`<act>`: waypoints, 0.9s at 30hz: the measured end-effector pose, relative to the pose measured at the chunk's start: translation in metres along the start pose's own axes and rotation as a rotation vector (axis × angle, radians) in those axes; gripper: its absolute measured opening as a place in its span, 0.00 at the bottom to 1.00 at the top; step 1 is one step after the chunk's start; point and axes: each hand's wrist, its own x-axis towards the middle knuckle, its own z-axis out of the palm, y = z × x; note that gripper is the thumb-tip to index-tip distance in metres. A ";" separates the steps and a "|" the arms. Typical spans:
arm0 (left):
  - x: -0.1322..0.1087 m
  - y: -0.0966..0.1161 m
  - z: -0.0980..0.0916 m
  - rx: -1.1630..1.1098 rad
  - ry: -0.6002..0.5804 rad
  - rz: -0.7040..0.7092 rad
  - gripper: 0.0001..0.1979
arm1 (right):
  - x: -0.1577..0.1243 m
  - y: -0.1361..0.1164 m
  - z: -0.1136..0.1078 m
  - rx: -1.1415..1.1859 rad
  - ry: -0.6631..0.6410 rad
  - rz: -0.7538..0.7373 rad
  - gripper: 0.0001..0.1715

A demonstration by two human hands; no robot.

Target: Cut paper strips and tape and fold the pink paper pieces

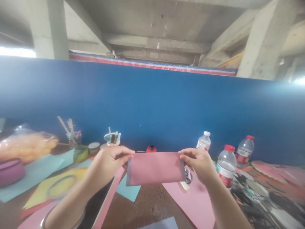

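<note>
A pink rectangle of paper [156, 169] with grey-blue strips along its two short sides is held up above the table. My left hand [111, 162] pinches its upper left corner between thumb and fingers. At the upper right corner, my right hand [197, 163] grips it the same way. The piece hangs nearly flat between both hands, its lower edge free. Below it lie a light blue paper piece [128, 188] and a large pink sheet [193, 200]. A white tool with round dark handles, perhaps scissors [188, 176], is partly hidden behind the held paper.
Plastic bottles [227, 165] stand at the right beside a dark clutter of items. Yellow paper [53, 187], pale blue sheets [35, 171] and a purple tape roll [11, 171] lie left. A cup of tools [113, 139] and a red round object [151, 149] sit before the blue partition [152, 105].
</note>
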 end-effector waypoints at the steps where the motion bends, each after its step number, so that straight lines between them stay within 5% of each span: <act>1: 0.000 -0.001 0.000 0.004 0.001 0.001 0.11 | 0.000 0.000 0.000 0.003 -0.001 -0.001 0.14; 10: 0.001 0.000 0.001 0.006 0.005 0.027 0.10 | 0.001 0.003 0.000 0.007 -0.012 -0.015 0.12; 17: 0.000 0.003 0.000 -0.015 0.023 0.042 0.08 | -0.002 0.001 0.006 0.041 0.096 -0.047 0.11; 27: -0.003 0.002 0.000 0.000 0.027 0.070 0.08 | 0.004 0.021 -0.005 0.185 -0.021 -0.055 0.10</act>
